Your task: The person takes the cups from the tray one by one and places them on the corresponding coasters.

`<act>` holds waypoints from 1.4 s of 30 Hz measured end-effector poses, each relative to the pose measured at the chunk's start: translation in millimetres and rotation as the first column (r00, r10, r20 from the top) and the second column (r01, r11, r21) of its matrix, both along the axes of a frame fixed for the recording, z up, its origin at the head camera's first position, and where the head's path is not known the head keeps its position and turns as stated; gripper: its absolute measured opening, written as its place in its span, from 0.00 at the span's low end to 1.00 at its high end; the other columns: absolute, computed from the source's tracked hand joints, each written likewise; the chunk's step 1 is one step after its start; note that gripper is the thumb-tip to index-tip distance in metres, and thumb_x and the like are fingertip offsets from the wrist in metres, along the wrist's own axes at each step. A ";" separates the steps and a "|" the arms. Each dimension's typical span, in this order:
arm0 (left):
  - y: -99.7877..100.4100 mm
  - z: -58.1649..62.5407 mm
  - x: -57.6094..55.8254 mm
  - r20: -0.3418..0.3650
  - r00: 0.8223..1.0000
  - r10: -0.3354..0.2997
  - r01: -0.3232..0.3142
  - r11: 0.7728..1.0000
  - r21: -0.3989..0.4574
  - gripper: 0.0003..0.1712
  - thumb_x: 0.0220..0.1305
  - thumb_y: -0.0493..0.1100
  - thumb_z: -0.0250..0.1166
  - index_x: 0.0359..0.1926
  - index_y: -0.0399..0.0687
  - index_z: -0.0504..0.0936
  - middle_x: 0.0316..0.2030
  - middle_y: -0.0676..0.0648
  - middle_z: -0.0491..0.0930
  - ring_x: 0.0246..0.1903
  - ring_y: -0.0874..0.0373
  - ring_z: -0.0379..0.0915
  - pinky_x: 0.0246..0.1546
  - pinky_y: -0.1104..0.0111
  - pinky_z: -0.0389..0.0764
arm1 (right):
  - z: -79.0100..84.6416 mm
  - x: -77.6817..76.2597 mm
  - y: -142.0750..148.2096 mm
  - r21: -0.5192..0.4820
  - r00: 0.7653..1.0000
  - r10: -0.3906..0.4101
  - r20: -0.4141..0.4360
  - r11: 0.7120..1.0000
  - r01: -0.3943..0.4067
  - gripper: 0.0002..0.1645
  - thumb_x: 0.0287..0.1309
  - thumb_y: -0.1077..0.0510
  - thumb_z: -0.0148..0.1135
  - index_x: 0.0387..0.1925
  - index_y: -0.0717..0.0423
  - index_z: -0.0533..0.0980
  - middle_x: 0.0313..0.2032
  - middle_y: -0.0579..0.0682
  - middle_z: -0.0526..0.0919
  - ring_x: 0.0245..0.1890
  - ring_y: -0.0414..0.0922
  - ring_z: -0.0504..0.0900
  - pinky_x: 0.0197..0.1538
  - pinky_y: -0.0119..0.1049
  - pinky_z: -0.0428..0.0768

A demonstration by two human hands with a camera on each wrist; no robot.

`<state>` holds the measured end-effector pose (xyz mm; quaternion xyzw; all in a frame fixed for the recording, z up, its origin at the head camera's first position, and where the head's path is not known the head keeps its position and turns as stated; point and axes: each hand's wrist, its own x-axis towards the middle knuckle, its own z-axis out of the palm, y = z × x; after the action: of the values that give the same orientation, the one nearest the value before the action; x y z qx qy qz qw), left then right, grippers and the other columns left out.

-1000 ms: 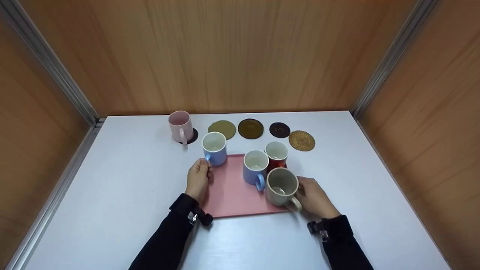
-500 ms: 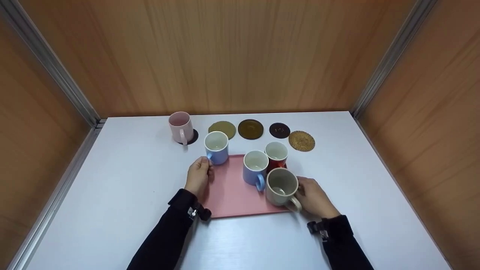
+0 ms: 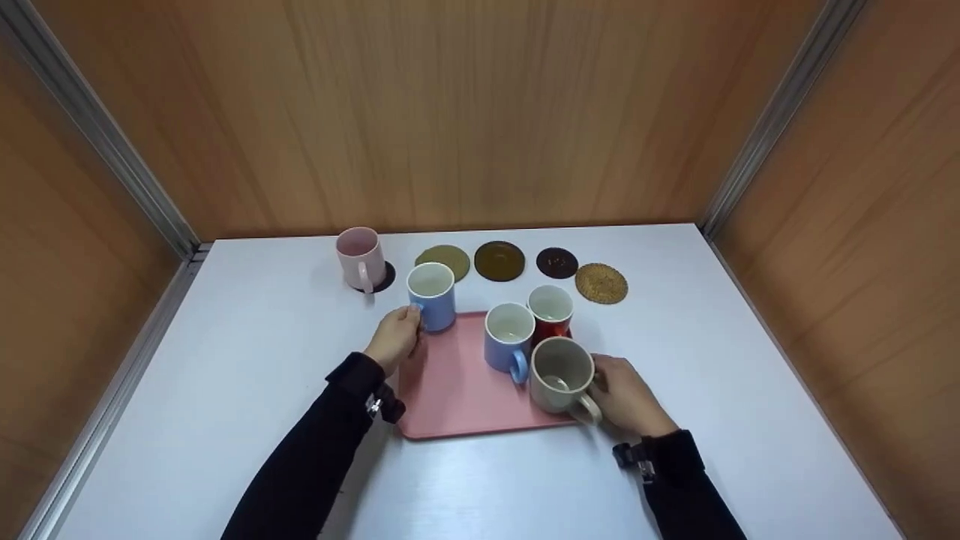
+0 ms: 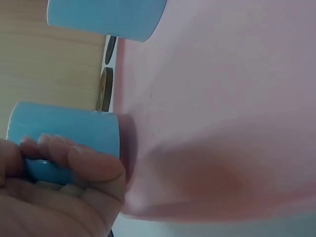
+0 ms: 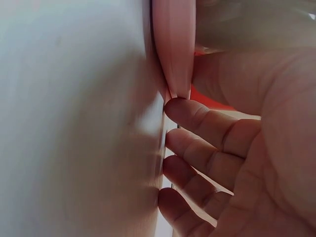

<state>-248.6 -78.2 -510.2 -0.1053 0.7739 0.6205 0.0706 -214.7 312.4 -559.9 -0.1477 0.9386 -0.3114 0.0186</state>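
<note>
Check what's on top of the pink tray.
A blue mug, a beige mug and a partly hidden red mug stand on the pink tray. The left hand holds another blue mug at the far left corner, contact unclear. Whatever lies beneath the mugs is covered.

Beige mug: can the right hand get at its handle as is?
Likely yes. The handle of the beige mug juts out close beside the right hand, nothing visible between them in the head view. That hand pinches the pink tray by its edge, though, so it would probably need to let go.
</note>
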 end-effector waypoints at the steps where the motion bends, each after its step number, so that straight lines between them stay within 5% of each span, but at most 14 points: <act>1: -0.2 1.5 -0.3 0.011 1.000 -0.019 0.019 1.000 -0.023 0.25 0.88 0.48 0.41 0.31 0.41 0.70 0.17 0.54 0.66 0.15 0.63 0.59 0.19 0.72 0.64 | -0.2 0.0 0.0 0.002 1.000 -0.002 0.003 1.000 0.002 0.22 0.73 0.60 0.64 0.65 0.59 0.81 0.63 0.61 0.85 0.70 0.63 0.78 0.76 0.63 0.71; 7: -2.2 12.6 -6.2 0.072 0.993 -0.090 0.098 0.987 -0.126 0.24 0.87 0.48 0.41 0.30 0.45 0.69 0.18 0.53 0.68 0.16 0.64 0.62 0.19 0.71 0.70 | -1.7 -1.5 0.8 0.007 1.000 -0.005 -0.006 1.000 0.005 0.23 0.73 0.60 0.64 0.66 0.59 0.80 0.64 0.61 0.84 0.70 0.63 0.77 0.77 0.63 0.70; 13: -2.7 18.2 -12.8 0.082 0.992 -0.092 0.103 0.984 -0.145 0.24 0.87 0.47 0.41 0.30 0.43 0.70 0.18 0.54 0.68 0.16 0.64 0.62 0.19 0.72 0.71 | -3.8 -0.2 1.0 0.015 1.000 -0.013 -0.006 1.000 0.014 0.23 0.73 0.59 0.64 0.66 0.60 0.80 0.64 0.61 0.85 0.70 0.63 0.77 0.77 0.62 0.71; 20: 5.3 17.8 -20.7 -0.033 0.999 0.012 -0.012 1.000 0.000 0.24 0.88 0.48 0.41 0.31 0.41 0.69 0.21 0.53 0.66 0.17 0.63 0.62 0.22 0.72 0.69 | -3.8 0.3 1.2 0.007 1.000 -0.006 -0.017 1.000 0.006 0.23 0.71 0.60 0.65 0.65 0.60 0.80 0.63 0.62 0.85 0.69 0.64 0.78 0.76 0.62 0.71; 26: 19.2 44.5 -43.8 -0.210 0.975 0.075 -0.065 0.996 0.053 0.25 0.88 0.49 0.40 0.32 0.42 0.70 0.23 0.52 0.68 0.19 0.63 0.63 0.22 0.73 0.69 | -3.9 -2.3 0.1 -0.014 0.999 0.015 -0.040 1.000 -0.016 0.21 0.71 0.60 0.66 0.63 0.57 0.83 0.61 0.58 0.87 0.67 0.60 0.81 0.75 0.59 0.73; 33: 25.4 63.9 -71.3 -0.334 0.940 0.075 -0.147 0.969 -0.198 0.24 0.88 0.48 0.40 0.30 0.49 0.68 0.27 0.52 0.67 0.29 0.56 0.66 0.33 0.67 0.68 | -4.6 -4.9 1.6 -0.029 0.997 0.037 -0.067 0.999 -0.039 0.20 0.70 0.61 0.67 0.61 0.55 0.84 0.58 0.54 0.89 0.64 0.56 0.84 0.72 0.57 0.77; 38: 26.8 47.8 -86.9 -0.288 0.954 0.082 -0.177 0.930 -0.322 0.26 0.87 0.45 0.39 0.42 0.32 0.78 0.45 0.30 0.83 0.53 0.37 0.80 0.60 0.51 0.77 | -5.4 -4.1 -0.5 -0.031 0.999 0.021 -0.040 0.999 -0.022 0.21 0.70 0.61 0.67 0.63 0.54 0.84 0.60 0.54 0.88 0.66 0.57 0.83 0.74 0.58 0.75; 42: 28.5 34.4 -95.2 -0.235 0.968 0.089 -0.175 0.909 -0.377 0.29 0.87 0.43 0.38 0.58 0.22 0.78 0.62 0.23 0.79 0.67 0.32 0.75 0.72 0.47 0.73 | -5.0 -2.8 -0.9 -0.033 1.000 0.003 -0.022 0.999 -0.003 0.22 0.70 0.60 0.67 0.64 0.55 0.83 0.61 0.55 0.88 0.68 0.57 0.81 0.76 0.59 0.73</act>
<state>-343.7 -49.7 -475.8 -0.1029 0.8771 0.4627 -0.0774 -217.5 311.6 -564.8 -0.1529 0.9332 -0.3251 0.0062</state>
